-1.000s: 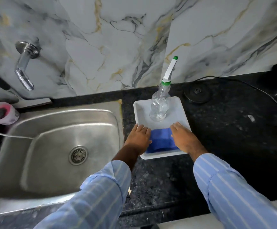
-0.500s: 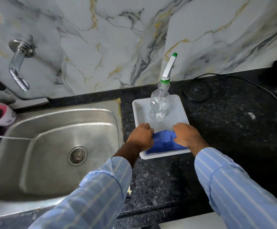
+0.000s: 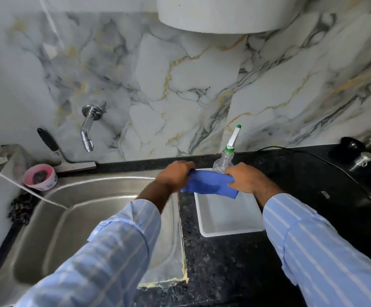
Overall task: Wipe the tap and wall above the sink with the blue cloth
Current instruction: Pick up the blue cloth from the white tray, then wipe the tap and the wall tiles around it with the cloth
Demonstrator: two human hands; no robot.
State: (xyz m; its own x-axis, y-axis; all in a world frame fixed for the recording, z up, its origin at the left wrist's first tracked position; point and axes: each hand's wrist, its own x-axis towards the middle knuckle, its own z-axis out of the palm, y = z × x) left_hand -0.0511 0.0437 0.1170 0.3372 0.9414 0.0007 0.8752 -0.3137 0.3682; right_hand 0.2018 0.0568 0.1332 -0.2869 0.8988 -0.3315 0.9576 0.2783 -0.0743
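The blue cloth (image 3: 211,183) is stretched between both hands, lifted above the white tray (image 3: 228,218). My left hand (image 3: 174,175) grips its left end and my right hand (image 3: 245,178) grips its right end. The chrome tap (image 3: 88,129) juts from the marble wall (image 3: 158,85) above the steel sink (image 3: 80,218), well to the left of and beyond my hands. A clear spray bottle (image 3: 225,159) with a white and green nozzle stands at the tray's far end, partly hidden by my right hand.
A pink tub (image 3: 40,177) and a black-handled squeegee (image 3: 67,158) sit at the sink's back left. A black cable (image 3: 313,156) crosses the dark granite counter (image 3: 224,273) toward metal items (image 3: 366,160) at right. A white rounded fixture (image 3: 224,14) hangs overhead.
Both hands closed on the blue cloth and lifted it off the tray. The view tilted up, showing more wall and the fixture above.
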